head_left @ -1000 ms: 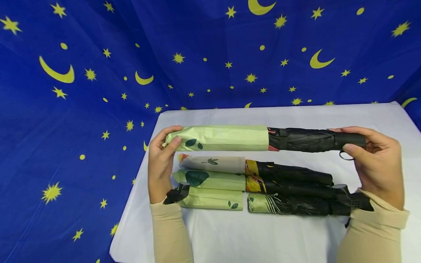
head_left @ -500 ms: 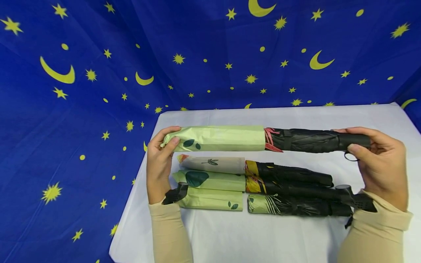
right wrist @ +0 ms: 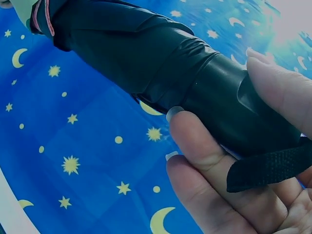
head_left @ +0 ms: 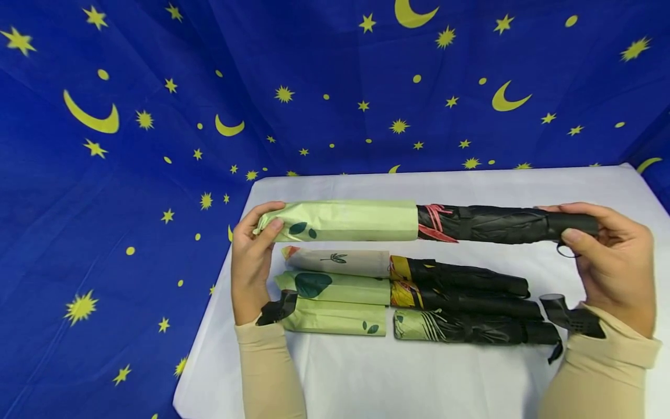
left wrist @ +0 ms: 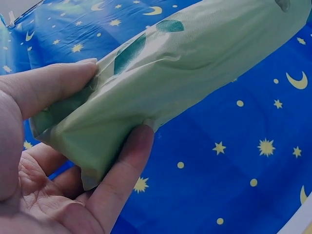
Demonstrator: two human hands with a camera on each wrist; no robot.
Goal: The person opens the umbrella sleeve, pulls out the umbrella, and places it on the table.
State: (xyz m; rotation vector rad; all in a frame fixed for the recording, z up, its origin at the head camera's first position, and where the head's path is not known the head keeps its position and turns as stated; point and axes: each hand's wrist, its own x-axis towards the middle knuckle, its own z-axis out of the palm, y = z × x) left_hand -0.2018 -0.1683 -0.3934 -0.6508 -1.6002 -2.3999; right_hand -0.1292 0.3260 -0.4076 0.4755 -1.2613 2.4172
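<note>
A folded black umbrella [head_left: 492, 224] with red markings is held level above the table, its left part inside a light green umbrella sleeve [head_left: 345, 221] with dark leaf prints. My left hand [head_left: 256, 250] pinches the sleeve's closed end between thumb and fingers; the left wrist view shows the creased cloth [left wrist: 112, 107] there. Around the black handle [right wrist: 219, 102], the thumb and fingers of my right hand [head_left: 617, 256] grip in the right wrist view, and a wrist strap loop [right wrist: 268, 168] hangs beside them. The umbrella's tip is hidden in the sleeve.
Below lie a pale sleeve [head_left: 356, 263] and two green sleeves. To their right are two black umbrellas with yellow parts, the upper one [head_left: 471, 274] slightly tilted, and a black and green umbrella [head_left: 471, 327]. A blue star-patterned cloth [head_left: 335, 87] stands behind the white table [head_left: 419, 384].
My right hand has moved right with the handle, so the umbrella has slid partway out of the sleeve and more red pattern shows. My left hand has shifted slightly left with the sleeve.
</note>
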